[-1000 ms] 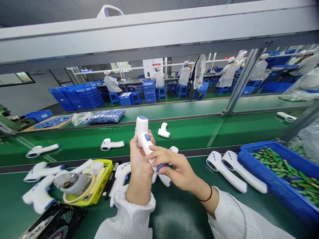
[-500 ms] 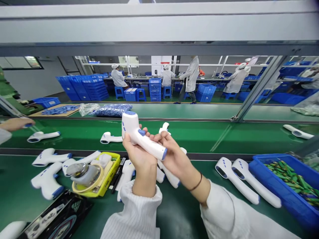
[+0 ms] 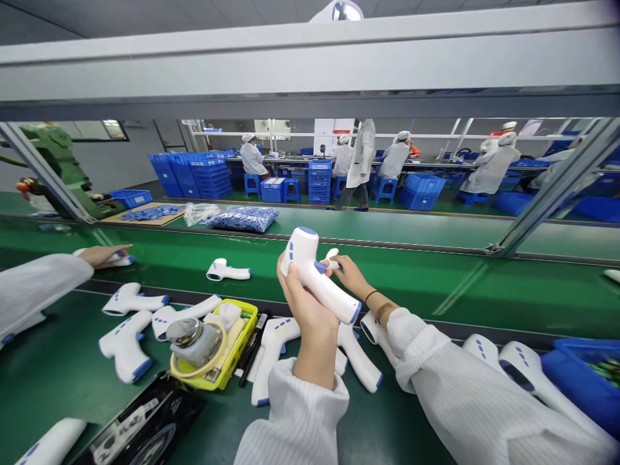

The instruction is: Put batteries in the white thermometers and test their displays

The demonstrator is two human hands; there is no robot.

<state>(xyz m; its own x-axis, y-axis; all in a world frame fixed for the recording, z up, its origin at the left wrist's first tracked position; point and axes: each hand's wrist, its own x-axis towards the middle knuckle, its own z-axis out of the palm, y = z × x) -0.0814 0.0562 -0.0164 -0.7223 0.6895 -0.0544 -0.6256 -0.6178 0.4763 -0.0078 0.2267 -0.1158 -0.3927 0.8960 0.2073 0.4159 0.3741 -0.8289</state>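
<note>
My left hand (image 3: 310, 300) is wrapped round the handle of a white infrared thermometer (image 3: 322, 278) with blue buttons, a blue trigger and a blue end cap. It is held tilted above the bench, head up to the left. My right hand (image 3: 352, 274) reaches out behind it over the green belt. Its fingers are pinched at another white thermometer (image 3: 332, 256), partly hidden by the fingers and the held one. More thermometers lie on the bench beneath my forearms, among them one (image 3: 274, 355) left of my left wrist and one (image 3: 359, 358) to its right.
A yellow tray (image 3: 249, 320) with a jar (image 3: 194, 339) and a tape roll stands left, beside black markers (image 3: 252, 349). Another person's hand (image 3: 104, 255) is on a thermometer at the far left. A blue bin (image 3: 576, 368) stands right. A metal beam (image 3: 310, 64) crosses above.
My right hand has left the held thermometer and reached forward to one on the belt. The view has turned left. The other person's hand has reached further in and covers a thermometer.
</note>
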